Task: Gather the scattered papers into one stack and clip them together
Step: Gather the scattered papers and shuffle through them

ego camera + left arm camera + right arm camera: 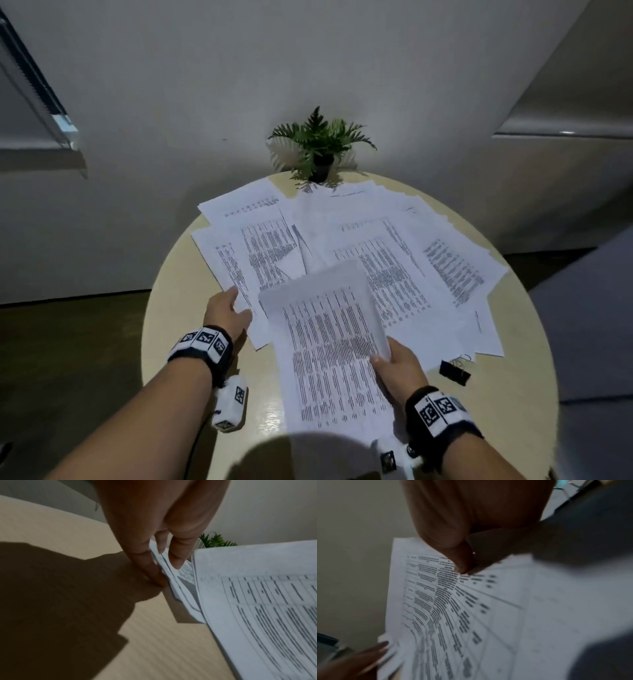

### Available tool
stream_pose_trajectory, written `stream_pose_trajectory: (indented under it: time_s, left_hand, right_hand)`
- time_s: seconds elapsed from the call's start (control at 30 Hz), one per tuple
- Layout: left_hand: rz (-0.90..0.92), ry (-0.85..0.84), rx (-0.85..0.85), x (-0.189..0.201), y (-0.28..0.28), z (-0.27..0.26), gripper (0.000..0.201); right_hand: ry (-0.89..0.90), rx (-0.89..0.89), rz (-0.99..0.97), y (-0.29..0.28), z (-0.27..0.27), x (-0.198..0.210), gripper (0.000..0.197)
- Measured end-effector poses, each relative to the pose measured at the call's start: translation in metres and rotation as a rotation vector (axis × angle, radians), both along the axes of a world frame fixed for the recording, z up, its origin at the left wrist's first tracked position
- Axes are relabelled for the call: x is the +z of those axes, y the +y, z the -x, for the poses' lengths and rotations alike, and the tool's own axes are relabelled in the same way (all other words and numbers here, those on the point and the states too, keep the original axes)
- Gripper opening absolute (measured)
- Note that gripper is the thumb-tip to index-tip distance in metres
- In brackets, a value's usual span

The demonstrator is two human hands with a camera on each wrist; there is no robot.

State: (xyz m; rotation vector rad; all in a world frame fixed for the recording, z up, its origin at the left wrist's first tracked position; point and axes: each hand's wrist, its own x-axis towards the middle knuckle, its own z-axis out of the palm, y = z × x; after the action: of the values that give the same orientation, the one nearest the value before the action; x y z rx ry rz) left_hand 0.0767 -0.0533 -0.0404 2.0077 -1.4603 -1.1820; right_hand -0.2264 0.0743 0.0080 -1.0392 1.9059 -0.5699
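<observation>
Right hand (399,368) pinches gathered sheets (329,346) by right edge, raised over counter (507,404) as stack base. Left hand (227,313) grips corner of scattered papers (394,260), likely next to add. Binder clip (455,371) waits near right hand, unused.

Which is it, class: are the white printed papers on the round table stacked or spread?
Spread: white printed papers fan across the round beige table.

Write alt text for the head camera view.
The right hand holds a printed sheaf above a round table while the left hand pinches scattered papers. A black binder clip lies right; a potted plant stands behind.
</observation>
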Motion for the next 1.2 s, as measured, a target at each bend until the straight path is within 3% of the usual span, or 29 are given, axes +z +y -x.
stream_pose_trajectory:
  time_s: [0.1, 0.27, 0.43, 0.53, 0.63, 0.7, 0.8, 0.9, 1.0, 1.2]
  left_hand:
    - [0.014, -0.190, -0.117, -0.007, -0.017, 0.007, 0.069]
    - [0.063, -0.217, -0.160, -0.012, -0.042, 0.028, 0.070]
    - [0.082, -0.202, -0.211, -0.008, -0.059, 0.046, 0.071]
    - [0.087, -0.026, -0.083, 0.000, -0.057, 0.045, 0.068]
    - [0.111, 0.002, 0.120, 0.016, -0.038, 0.032, 0.043]
    - [0.054, 0.045, 0.125, 0.017, -0.014, 0.019, 0.028]
    - [0.003, 0.201, 0.047, 0.012, 0.030, -0.002, 0.041]
    - [-0.140, 0.173, 0.032, 0.014, 0.067, -0.025, 0.026]
    - [-0.119, 0.159, 0.268, 0.015, 0.091, -0.051, 0.048]
    - [-0.067, -0.029, 0.371, 0.024, 0.098, -0.084, 0.047]
  right_hand:
    - [0.008, -0.009, -0.058, 0.011, 0.005, -0.019, 0.008]
    - [0.054, -0.007, -0.067, 0.004, 0.012, -0.025, 0.033]
    - [0.073, -0.034, -0.077, -0.004, 0.023, -0.022, 0.015]
    - [0.022, -0.079, -0.075, -0.008, 0.022, -0.018, 0.009]
    - [-0.067, -0.120, -0.020, -0.013, 0.010, -0.012, 0.005]
    - [-0.139, -0.133, 0.009, -0.020, -0.007, -0.008, 0.011]
    - [-0.170, -0.064, 0.005, -0.035, -0.044, -0.013, 0.016]
    - [-0.167, 0.046, 0.007, -0.047, -0.089, -0.022, 0.014]
    - [-0.120, 0.143, 0.019, -0.049, -0.130, -0.029, 0.017]
    - [0.024, 0.306, 0.075, -0.044, -0.173, -0.040, 0.057]
